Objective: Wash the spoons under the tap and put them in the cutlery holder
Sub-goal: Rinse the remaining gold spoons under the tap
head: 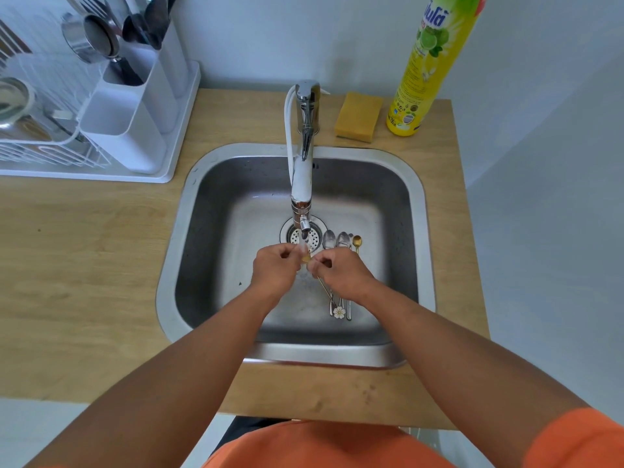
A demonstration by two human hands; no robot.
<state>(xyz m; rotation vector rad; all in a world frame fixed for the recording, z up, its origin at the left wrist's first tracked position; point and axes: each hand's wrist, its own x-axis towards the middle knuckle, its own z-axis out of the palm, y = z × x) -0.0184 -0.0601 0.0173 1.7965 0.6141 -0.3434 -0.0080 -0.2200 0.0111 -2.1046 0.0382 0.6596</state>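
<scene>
Water runs from the chrome tap (303,184) into the steel sink (418,211). Under the stream, my left hand (275,268) and my right hand (341,270) both pinch a small gold spoon (306,258); its thin handle slants down to a white flower end (338,311). Two silver spoons (329,238) and a small gold one (357,240) lie on the sink floor right of the drain, partly hidden by my right hand. The white cutlery holder (135,106) stands at the back left on the rack's tray, with dark utensils in its far compartments.
A yellow sponge (358,117) and a tall yellow dish-soap bottle (429,69) stand behind the sink on the wooden counter (84,265). A white wire dish rack (40,136) with metal ware sits at the far left. The counter ends just right of the sink.
</scene>
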